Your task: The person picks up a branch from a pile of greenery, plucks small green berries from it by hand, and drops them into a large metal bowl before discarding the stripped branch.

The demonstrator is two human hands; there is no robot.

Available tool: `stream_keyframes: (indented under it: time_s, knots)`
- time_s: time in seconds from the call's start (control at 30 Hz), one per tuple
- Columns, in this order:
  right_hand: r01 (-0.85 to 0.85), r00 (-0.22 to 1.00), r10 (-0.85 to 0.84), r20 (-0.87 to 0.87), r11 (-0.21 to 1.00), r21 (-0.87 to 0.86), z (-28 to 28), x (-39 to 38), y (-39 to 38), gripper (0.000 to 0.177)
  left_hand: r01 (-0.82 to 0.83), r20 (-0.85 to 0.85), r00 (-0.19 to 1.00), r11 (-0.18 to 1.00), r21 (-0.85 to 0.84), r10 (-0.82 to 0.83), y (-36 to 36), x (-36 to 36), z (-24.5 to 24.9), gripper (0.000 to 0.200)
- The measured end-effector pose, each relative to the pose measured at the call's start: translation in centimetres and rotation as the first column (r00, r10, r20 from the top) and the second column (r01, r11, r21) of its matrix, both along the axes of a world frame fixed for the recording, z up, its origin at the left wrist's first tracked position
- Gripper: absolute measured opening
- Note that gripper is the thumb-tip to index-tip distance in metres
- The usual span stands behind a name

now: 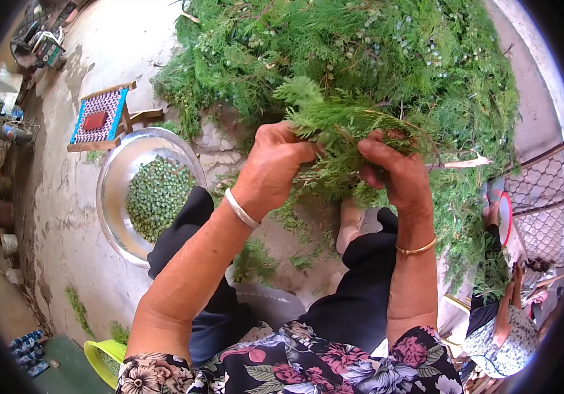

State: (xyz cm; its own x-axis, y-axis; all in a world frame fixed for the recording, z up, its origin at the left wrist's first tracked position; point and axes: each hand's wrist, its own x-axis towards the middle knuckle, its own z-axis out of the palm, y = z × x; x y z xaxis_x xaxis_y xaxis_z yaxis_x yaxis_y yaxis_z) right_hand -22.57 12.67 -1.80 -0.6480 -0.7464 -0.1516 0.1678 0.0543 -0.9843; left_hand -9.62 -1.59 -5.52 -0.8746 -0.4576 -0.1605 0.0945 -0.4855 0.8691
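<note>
A leafy evergreen branch point(354, 121) is held up in front of my knees, its pale torn stem end sticking out to the right. My left hand point(272, 167) pinches into its foliage, fingertips partly hidden by the leaves. On the branch's right side, my right hand point(397, 171) is closed around the greenery near the stem. Behind both hands rises a big heap of cut evergreen branches point(354, 52) dotted with pale berries. To the left of my knee, a wide metal basin point(106, 190) contains many small green berries point(160, 197).
A small stool with a woven seat point(108, 115) stands behind the basin, a red block on it. A yellow-green tub point(94, 361) sits at lower left. Another person point(502, 328) works at right, near a wire mesh fence point(544, 190). Loose sprigs point(253, 262) litter the ground.
</note>
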Motion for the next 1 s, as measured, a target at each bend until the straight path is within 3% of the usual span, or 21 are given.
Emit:
stream_keyframes:
  time_s: [0.03,0.07,0.27,0.33,0.53,0.77,0.83,0.97,1.0]
  knots:
    - [-0.024,0.999,0.023,0.047,0.999,0.028,0.3,-0.1,0.0,0.019,0.018,-0.093,0.996,0.994,0.111,-0.008,-0.1,0.0,0.4,0.034]
    - [-0.050,0.995,0.045,0.093,0.997,0.055,0.5,-0.1,0.1,0.021,0.017,-0.092,0.996,0.994,0.112,-0.007,0.1,0.0,0.9,0.034]
    - [-0.086,0.996,0.082,0.031,0.989,0.117,0.3,-0.2,0.4,0.020,0.046,-0.199,0.980,0.952,0.301,0.016,0.3,0.2,1.9,0.037]
    - [-0.068,0.994,0.059,0.093,0.993,0.096,0.5,-0.1,0.3,0.020,0.139,-0.262,0.964,0.908,0.396,-0.033,0.4,0.1,1.8,0.040]
    - [-0.022,0.976,0.012,0.220,0.999,0.043,0.5,-0.2,0.3,0.023,0.087,-0.267,0.963,0.888,0.453,0.042,0.7,-0.1,1.5,0.034]
    - [-0.036,0.951,0.031,0.308,0.999,0.012,0.1,0.2,0.3,0.023,0.096,-0.341,0.939,0.926,0.365,0.037,1.1,-0.2,1.7,0.035]
    - [-0.044,0.953,0.035,0.300,0.999,0.022,0.0,0.2,0.0,0.024,0.005,-0.239,0.970,0.984,0.180,0.039,1.2,-0.3,1.8,0.034]
    - [-0.041,0.955,0.022,0.297,0.998,0.058,0.0,0.0,-0.3,0.024,-0.036,-0.221,0.973,0.992,0.119,0.062,0.8,-0.1,2.0,0.029]
    - [-0.041,0.954,0.022,0.299,0.997,0.058,-0.1,-0.1,-0.2,0.024,-0.029,-0.191,0.981,0.999,0.024,0.033,0.3,0.1,2.0,0.027]
